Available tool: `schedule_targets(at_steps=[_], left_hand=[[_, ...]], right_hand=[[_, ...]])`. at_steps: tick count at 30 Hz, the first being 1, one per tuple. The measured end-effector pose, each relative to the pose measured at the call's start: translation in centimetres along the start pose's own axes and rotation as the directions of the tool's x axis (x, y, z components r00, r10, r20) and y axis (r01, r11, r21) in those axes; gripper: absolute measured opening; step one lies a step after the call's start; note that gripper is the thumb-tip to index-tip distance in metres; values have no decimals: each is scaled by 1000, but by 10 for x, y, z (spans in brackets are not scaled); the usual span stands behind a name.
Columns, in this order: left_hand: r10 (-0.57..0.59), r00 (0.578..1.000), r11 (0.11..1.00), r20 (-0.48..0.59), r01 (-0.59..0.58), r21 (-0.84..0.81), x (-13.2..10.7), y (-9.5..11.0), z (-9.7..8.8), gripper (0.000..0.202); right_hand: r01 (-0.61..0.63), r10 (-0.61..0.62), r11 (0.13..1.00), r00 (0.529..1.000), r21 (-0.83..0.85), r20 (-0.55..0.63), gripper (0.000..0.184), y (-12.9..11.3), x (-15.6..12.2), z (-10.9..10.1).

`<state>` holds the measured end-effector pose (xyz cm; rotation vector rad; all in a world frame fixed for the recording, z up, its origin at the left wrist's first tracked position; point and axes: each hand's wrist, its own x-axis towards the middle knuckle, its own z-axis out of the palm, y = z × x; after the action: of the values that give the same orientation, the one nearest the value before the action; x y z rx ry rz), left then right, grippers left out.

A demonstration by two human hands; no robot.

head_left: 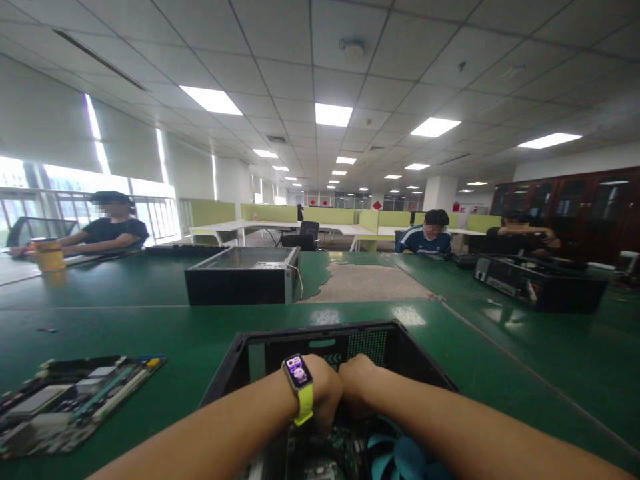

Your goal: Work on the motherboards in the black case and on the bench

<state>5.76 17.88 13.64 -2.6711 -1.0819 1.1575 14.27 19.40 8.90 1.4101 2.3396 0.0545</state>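
Observation:
Both hands reach into an open black computer case (420, 357) on the green tabletop right in front of me. My left hand (324, 387), with a smartwatch (298, 375) on a lime band at its wrist, bends downward with its fingers curled. Close against it, my right hand (357, 379) is closed like a fist. Whatever the fingers grip is hidden behind the hands. Below them, a circuit board (325, 460) shows inside the case, and a blue fan (395, 457) sits under my right forearm.
A loose motherboard (65, 407) lies at the left. Beyond my case stands another open case (240, 280), and a third case (545, 283) is at the right. A jar (49, 257) stands far left. Several people sit around the table, whose covering has a torn patch (370, 281).

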Motion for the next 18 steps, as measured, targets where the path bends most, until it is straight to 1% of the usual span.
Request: schedule_targets(at_steps=[2, 4, 6, 7, 10, 14, 18], left_hand=[[19, 999, 1000, 49, -19, -8, 10, -6, 11, 41], [47, 995, 998, 85, -44, -42, 20, -12, 22, 30], [73, 992, 994, 107, -62, -94, 29, -17, 29, 19], [81, 991, 991, 108, -69, -116, 33, -18, 32, 16], [98, 989, 986, 113, -81, -146, 38, -20, 33, 23], [106, 989, 984, 103, -89, -154, 34, -17, 29, 37], [131, 987, 984, 92, -118, -134, 34, -15, 28, 42]], right_hand=[[10, -9, 1000, 1000, -15, 8, 42, 0, 1, -1], [22, -22, 999, 1000, -28, 3, 39, -1, 1, -1], [38, -38, 999, 999, -38, -7, 37, 0, 0, -1], [45, -45, 998, 999, -41, -11, 36, 0, -1, -1], [53, -55, 997, 998, -48, -26, 34, 3, -3, -1], [36, -38, 998, 999, -56, -34, 34, 5, -4, -1], [3, -4, 998, 1000, -63, -20, 37, 4, -2, 0]])
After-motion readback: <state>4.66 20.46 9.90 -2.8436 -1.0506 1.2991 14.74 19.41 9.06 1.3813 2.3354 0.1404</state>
